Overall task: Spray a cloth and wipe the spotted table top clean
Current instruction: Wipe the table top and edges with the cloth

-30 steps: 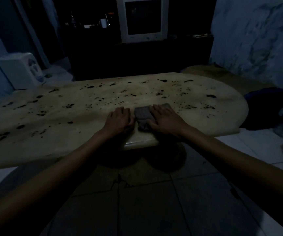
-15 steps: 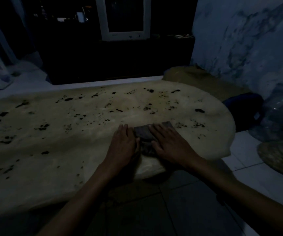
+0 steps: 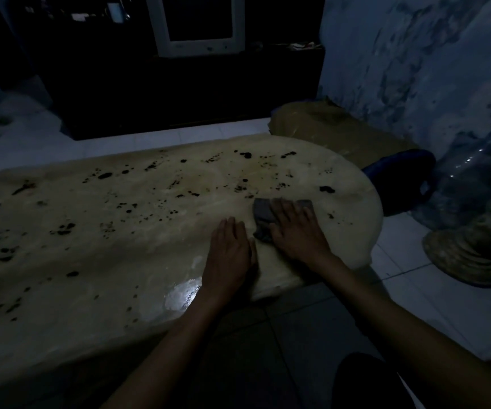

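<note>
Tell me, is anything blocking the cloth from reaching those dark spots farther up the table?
Nothing visible is. The cloth lies flat under the right hand, and the table top between it and the dark spots is bare. The left hand rests beside it, off that path.

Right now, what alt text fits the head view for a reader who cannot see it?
In a dim room, a person's right hand presses a dark cloth flat on a pale table top scattered with black spots, while the left hand rests flat beside it. A white monitor sits behind the table.

Bare table top (image 3: 96, 261) leftward, unobstructed.
</note>
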